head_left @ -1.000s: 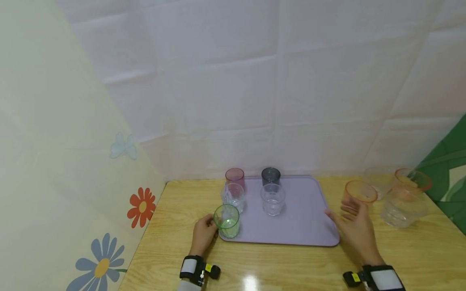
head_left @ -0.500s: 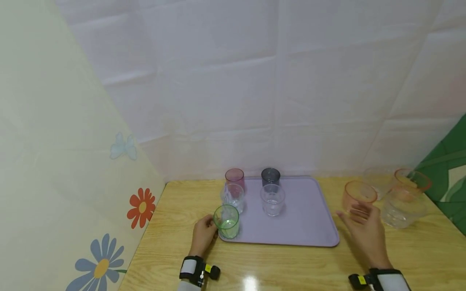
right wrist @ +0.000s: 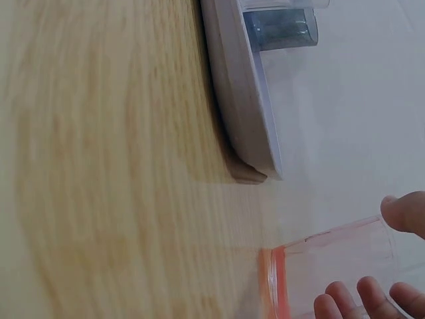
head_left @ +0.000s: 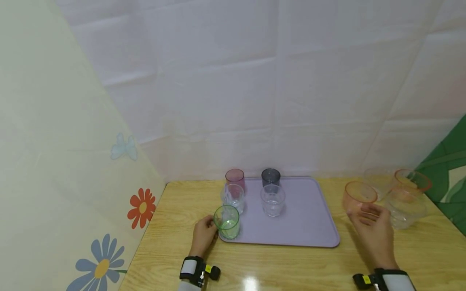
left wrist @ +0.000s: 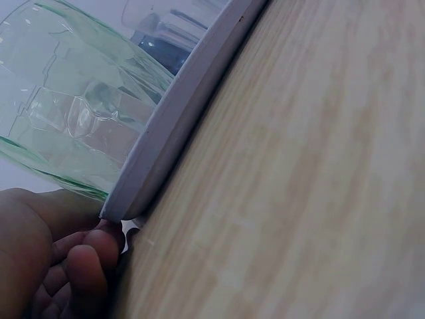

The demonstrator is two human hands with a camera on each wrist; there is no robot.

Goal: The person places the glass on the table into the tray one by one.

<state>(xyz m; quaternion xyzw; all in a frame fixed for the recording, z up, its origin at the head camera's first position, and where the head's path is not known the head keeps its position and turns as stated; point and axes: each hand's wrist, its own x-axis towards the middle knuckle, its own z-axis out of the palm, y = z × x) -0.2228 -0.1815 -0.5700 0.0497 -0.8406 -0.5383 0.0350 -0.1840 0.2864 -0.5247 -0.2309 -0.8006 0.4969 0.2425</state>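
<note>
In the head view my left hand (head_left: pixel 204 234) is at the front left corner of the purple tray (head_left: pixel 298 226). The left wrist view shows its thumb above the tray rim and its fingers curled beneath it, beside the green glass (head_left: pixel 229 226). My right hand (head_left: pixel 376 232) is just in front of the orange glass (head_left: pixel 358 194), which stands right of the tray. Thumb and fingers are spread apart; in the right wrist view the thumb (right wrist: pixel 405 212) meets the glass's edge and the fingertips (right wrist: pixel 335 299) overlap its side. Contact of those fingertips is unclear.
The tray also carries a pink glass (head_left: pixel 234 178), a dark grey glass (head_left: pixel 271 176) and two clear glasses, one (head_left: pixel 273 200) near the middle. Behind my right hand stand another orange-rimmed glass (head_left: pixel 413 180) and clear glasses (head_left: pixel 404 210). A white sheet (head_left: pixel 218 101) hangs behind the wooden table (head_left: pixel 284 268).
My right hand has moved right, away from the tray's right edge, along the front of the orange glass. The left hand, tray and glasses have stayed where they were.
</note>
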